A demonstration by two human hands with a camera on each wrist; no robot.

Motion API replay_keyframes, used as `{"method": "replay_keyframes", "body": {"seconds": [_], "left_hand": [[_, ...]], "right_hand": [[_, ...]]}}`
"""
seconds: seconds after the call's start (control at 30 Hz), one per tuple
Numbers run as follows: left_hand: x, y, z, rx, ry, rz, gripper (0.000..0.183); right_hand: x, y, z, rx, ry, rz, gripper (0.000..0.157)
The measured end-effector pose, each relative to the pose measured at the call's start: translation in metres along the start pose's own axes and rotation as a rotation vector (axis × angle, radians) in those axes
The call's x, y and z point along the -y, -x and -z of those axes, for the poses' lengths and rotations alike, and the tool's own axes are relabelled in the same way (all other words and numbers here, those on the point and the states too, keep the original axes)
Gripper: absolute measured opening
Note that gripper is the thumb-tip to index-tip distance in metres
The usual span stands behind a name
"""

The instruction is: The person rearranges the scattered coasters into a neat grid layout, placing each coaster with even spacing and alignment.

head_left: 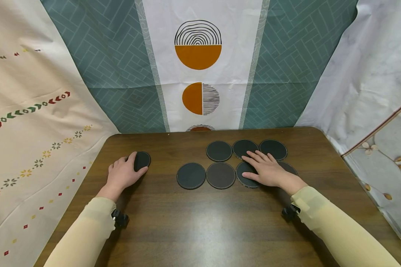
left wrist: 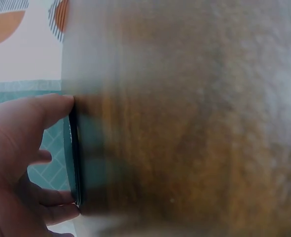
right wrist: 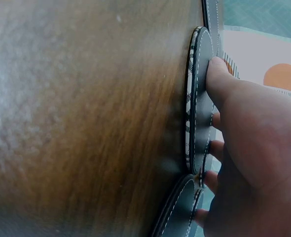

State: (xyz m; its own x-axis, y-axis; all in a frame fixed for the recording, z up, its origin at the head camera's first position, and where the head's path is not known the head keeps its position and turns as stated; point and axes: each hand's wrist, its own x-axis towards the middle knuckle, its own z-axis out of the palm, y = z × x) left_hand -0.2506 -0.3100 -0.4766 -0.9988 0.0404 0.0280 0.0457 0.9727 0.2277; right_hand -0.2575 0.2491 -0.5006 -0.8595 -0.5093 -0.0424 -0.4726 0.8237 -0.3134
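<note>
At the left of the table, my left hand (head_left: 121, 172) holds a round black coaster (head_left: 142, 160) by its edges, thumb on one side and fingers on the other. In the left wrist view that coaster (left wrist: 74, 158) shows edge-on, on or just above the wood. My right hand (head_left: 265, 170) spreads its fingers over the right end of a group of similar coasters. Its thumb lies over a front-row coaster (head_left: 242, 168), and its fingertips reach a back-row one (head_left: 244, 145). The right wrist view shows a pale patterned rim on the coaster (right wrist: 200, 108) nearest the thumb.
In the front row are a black coaster (head_left: 191, 175), a browner coaster (head_left: 221, 175) and, partly behind the right hand, another coaster (head_left: 289, 168). The back row includes a left coaster (head_left: 219, 151) and a right coaster (head_left: 273, 149). Patterned cloth (head_left: 200, 74) hangs behind the brown table (head_left: 194, 226).
</note>
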Motion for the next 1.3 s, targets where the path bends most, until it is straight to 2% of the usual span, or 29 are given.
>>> {"method": "replay_keyframes", "body": {"seconds": [0.33,0.53,1.3], "left_hand": [[-0.008,-0.003,0.0,-0.027,0.001,-0.017,0.093],[-0.017,-0.008,-0.005,-0.046,0.013,-0.039,0.089],[-0.072,-0.026,-0.016,-0.031,0.032,-0.134,0.086]], "right_hand": [[0.003,0.001,0.002,0.002,0.007,0.001,0.084],[0.0,-0.001,0.001,0.03,0.016,-0.033,0.085],[-0.001,-0.003,-0.002,0.029,0.024,-0.039,0.083]]}}
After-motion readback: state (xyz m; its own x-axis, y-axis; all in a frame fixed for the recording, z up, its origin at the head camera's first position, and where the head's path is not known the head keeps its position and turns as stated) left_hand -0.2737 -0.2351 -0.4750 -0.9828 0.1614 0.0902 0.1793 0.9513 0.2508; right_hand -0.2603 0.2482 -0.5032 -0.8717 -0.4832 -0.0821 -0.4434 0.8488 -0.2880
